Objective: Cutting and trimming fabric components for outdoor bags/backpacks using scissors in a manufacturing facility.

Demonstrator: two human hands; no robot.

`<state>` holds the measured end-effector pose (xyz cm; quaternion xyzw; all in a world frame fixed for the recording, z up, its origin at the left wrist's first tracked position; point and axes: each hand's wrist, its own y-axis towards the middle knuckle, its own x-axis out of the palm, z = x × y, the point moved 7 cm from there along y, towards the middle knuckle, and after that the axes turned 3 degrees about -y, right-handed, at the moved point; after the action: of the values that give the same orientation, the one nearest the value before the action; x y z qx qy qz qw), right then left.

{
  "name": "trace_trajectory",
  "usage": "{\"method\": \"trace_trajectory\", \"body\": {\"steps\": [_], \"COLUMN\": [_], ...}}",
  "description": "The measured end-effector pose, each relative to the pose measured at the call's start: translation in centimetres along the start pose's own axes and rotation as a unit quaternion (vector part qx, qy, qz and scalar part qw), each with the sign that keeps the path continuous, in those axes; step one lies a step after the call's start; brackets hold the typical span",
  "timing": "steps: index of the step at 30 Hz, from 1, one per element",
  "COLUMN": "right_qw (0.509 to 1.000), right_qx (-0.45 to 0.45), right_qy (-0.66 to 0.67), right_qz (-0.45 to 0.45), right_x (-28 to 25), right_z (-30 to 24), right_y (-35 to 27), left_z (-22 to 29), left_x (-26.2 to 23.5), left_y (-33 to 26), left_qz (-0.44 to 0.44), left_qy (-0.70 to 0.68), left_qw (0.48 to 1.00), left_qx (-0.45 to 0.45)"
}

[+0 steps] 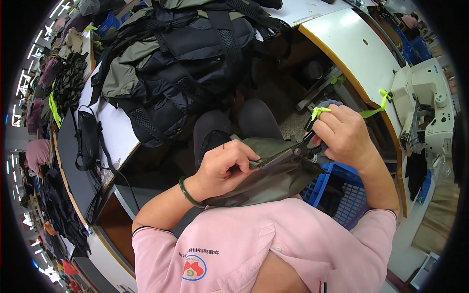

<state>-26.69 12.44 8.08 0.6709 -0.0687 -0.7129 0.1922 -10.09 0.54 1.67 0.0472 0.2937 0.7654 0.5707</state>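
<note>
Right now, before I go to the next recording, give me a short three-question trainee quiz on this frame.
1. True or false: the right hand holds the scissors by their handles.
2. What does the left hand grip?
A. the olive-green fabric piece
B. the white sewing machine
C. the blue plastic crate
3. Fill in: the pile of dark and olive bags lies on the ______ table, on the person's left.

Key: 1 true; 2 A; 3 white.
</note>
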Motion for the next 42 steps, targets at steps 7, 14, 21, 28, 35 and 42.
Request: {"method": "trace_trajectory", "body": {"steps": [7, 14, 21, 28, 35, 42], "right_qw": [1.000, 0.882, 0.724, 0.963, 0.989, 0.991], "right_qx": [0.011, 0.218, 0.298, 0.144, 0.094, 0.079], "right_qy": [0.007, 0.413, 0.601, 0.222, 0.082, 0.080], "right_qz": [-0.004, -0.058, -0.162, -0.045, -0.077, -0.074], "right_x": [0.2, 2.4, 5.5, 1.5, 0.1, 0.3], "right_z": [0.5, 0.5, -1.6, 0.8, 1.0, 0.6], "right_y": [-0.4, -0.7, -0.2, 0.3, -0.2, -0.4], "left_z": [-0.1, -1.5, -4.0, -4.9, -4.9, -4.7], "left_x": [0.0, 0.3, 1.7, 2.4, 2.4, 2.6], "left_y": [0.0, 0.1, -0.5, -1.9, -1.7, -1.6], "left_qz": [-0.005, 0.067, -0.037, 0.012, 0.047, 0.054], "left_qy": [0.001, -0.151, -0.328, -0.446, -0.475, -0.472], "left_qw": [1.000, 0.976, 0.866, 0.760, 0.750, 0.758], "left_qx": [0.000, -0.144, -0.374, -0.473, -0.459, -0.447]}}
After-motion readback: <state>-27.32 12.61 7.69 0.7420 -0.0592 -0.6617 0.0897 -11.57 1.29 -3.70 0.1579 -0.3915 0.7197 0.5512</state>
